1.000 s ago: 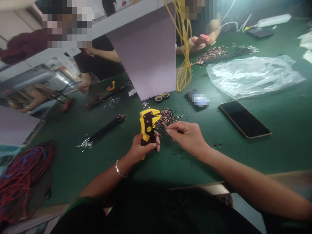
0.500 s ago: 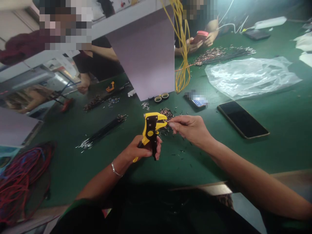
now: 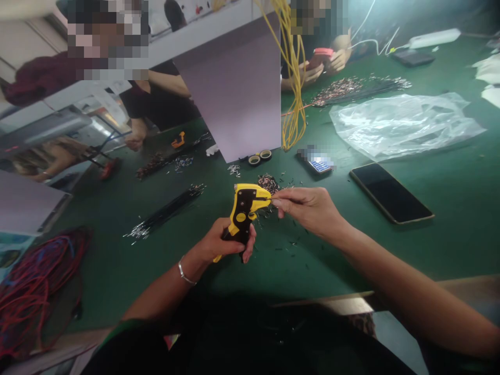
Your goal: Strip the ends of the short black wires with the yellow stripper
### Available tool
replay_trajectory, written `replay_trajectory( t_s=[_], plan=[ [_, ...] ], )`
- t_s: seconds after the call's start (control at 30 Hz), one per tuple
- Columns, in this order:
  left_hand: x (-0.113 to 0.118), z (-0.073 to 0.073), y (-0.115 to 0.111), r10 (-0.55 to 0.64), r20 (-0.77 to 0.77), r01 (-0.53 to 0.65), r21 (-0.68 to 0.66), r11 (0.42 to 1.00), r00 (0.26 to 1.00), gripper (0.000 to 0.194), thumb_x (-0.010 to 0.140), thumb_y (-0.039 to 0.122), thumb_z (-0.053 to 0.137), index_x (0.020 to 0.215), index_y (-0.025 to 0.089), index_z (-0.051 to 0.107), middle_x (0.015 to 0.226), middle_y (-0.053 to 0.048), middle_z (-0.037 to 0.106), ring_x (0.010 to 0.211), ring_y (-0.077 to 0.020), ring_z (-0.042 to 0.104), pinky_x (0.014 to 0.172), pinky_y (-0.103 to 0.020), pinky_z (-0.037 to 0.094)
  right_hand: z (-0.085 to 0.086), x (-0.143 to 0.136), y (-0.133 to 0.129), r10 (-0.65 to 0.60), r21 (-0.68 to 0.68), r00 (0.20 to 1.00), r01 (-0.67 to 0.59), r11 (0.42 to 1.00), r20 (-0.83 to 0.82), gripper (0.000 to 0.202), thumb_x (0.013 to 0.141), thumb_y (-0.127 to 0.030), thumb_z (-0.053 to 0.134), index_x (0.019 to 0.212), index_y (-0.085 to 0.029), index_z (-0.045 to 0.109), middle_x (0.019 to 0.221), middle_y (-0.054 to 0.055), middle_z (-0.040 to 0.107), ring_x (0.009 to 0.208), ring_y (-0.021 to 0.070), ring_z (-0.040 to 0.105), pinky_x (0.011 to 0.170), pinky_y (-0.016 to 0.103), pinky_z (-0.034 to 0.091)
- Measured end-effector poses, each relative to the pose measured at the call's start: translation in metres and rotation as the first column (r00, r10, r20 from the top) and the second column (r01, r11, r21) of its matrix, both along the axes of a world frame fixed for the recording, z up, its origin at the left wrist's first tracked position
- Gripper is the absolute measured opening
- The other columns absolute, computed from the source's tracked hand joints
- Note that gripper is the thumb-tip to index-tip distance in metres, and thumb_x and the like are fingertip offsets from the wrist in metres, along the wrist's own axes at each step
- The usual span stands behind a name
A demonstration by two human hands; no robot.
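My left hand (image 3: 228, 240) is wrapped round the handles of a yellow and black wire stripper (image 3: 242, 208), whose jaws point right and are closed together. At the jaw tip my right hand (image 3: 308, 205) pinches something small, its thumb and forefinger pressed together; the piece is mostly hidden by the fingers. Behind the tool lies a pile of short wire pieces (image 3: 269, 183) with coppery and silvery ends. Small dark scraps (image 3: 291, 243) are scattered on the green table (image 3: 332, 260) below my right hand.
A bundle of black wires (image 3: 167, 211) lies to the left, with coiled red and blue cable (image 3: 42, 281) nearer me. To the right are a smartphone (image 3: 391, 192) and a clear plastic bag (image 3: 402, 125). Tape rolls (image 3: 260, 158) sit before a pale panel (image 3: 242, 94). Co-workers sit across the table.
My left hand has squeezed the handles, and the stripper's jaws have gone from open to closed. My right hand stays pinched at the jaw tip.
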State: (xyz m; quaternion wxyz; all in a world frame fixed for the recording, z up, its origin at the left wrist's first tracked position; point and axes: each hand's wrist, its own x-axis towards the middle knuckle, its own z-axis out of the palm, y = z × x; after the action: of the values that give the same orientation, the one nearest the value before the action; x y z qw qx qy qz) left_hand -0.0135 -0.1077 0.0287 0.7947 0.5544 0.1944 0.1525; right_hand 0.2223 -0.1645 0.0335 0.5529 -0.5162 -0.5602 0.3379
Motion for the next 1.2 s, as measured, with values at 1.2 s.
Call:
replay_trajectory(
  t_s=[1.2],
  plan=[
    [0.0051, -0.0005, -0.0001, 0.186, 0.105, -0.179, -0.067, 0.981, 0.977, 0.04, 0.07, 0.014, 0.074, 0.108, 0.01, 0.065, 0.083, -0.008, 0.069, 0.066, -0.0202, 0.066, 0.062, -0.038, 0.058, -0.0015, 0.0043, 0.0091, 0.03, -0.156, 0.947, -0.084, 0.984, -0.321, 0.016, 0.074, -0.032, 0.075, 0.072, -0.016, 0.073, 0.06, 0.001, 0.068, 0.038, 0.0061, 0.047, 0.039, 0.024, 0.037]
  ],
)
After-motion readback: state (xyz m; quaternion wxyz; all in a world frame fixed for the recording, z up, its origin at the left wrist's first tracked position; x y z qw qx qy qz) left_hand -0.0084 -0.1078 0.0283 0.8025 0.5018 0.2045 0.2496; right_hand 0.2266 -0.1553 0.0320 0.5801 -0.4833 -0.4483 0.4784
